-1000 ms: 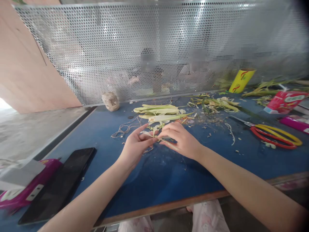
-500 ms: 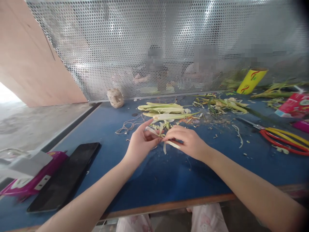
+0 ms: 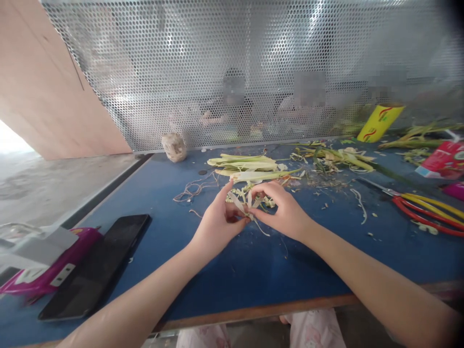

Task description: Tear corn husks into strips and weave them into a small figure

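Observation:
Above the blue table, my left hand (image 3: 222, 215) pinches a small flower-like piece of pale plant strips (image 3: 237, 201) between thumb and fingers. My right hand (image 3: 281, 209) closes thumb and fingertips on one of its upright strips from the other side. A thin strip hangs below the fingers, and the middle of the piece is partly hidden by them. Just beyond my hands lie long pale green leaf sheaths or husks (image 3: 250, 163) in a pile. Small curled plant bits (image 3: 268, 201) sit right behind my fingers.
Left are a black phone (image 3: 97, 266), a purple power strip (image 3: 78, 246) and brown string (image 3: 195, 188). Scissors (image 3: 427, 210), a red drink carton (image 3: 442, 158), a yellow tube (image 3: 380, 123) and plant scraps (image 3: 337, 157) lie right. A perforated metal screen (image 3: 203, 58) closes the back; people sit behind it.
My right hand has lifted its fingers and shifted its hold to an upright strip. The piece has turned in my left hand, which has moved slightly right and down.

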Demonstrator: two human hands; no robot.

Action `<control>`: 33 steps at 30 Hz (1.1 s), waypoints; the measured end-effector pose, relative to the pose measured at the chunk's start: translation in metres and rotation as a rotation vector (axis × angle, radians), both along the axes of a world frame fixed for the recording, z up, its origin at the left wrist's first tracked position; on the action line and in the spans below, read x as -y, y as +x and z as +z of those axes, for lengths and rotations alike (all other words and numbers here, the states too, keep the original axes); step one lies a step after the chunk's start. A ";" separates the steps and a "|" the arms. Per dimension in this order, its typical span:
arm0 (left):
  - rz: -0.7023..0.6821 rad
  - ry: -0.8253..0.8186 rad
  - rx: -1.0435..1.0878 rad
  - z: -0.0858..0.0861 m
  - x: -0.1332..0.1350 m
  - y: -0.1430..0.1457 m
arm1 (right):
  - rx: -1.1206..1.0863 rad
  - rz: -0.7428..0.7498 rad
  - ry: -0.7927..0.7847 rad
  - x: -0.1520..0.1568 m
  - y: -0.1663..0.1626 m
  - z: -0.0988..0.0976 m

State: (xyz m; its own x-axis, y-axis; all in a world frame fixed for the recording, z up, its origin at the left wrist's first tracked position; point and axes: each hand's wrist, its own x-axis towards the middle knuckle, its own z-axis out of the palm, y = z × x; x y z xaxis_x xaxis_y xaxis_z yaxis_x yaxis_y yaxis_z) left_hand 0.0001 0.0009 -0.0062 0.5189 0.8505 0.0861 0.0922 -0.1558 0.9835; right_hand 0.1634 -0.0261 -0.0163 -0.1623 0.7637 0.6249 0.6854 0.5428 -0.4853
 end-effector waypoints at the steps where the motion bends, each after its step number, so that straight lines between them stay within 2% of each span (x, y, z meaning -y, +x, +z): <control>1: -0.001 0.020 -0.021 0.000 0.000 0.000 | -0.005 -0.005 -0.038 0.000 0.000 0.000; 6: -0.009 0.046 -0.034 0.003 0.002 -0.002 | -0.035 -0.028 -0.126 0.000 0.000 0.001; 11: -0.008 -0.062 0.048 0.006 0.001 -0.002 | -0.133 0.033 -0.237 0.002 0.000 0.004; 14: 0.042 -0.134 0.080 0.008 -0.001 -0.002 | -0.117 0.047 -0.226 0.001 0.001 0.005; 19: 0.098 -0.127 0.082 0.008 -0.005 -0.003 | 0.033 0.004 -0.022 -0.001 0.006 0.008; 24: 0.121 -0.191 0.073 0.010 -0.003 -0.002 | 0.295 0.108 0.263 0.005 0.009 0.007; 30: 0.126 -0.270 0.074 0.014 0.000 0.001 | 0.495 0.167 0.421 0.009 0.006 0.004; 33: 0.077 -0.295 0.072 0.012 0.000 -0.001 | 0.529 0.227 0.529 0.010 0.005 0.003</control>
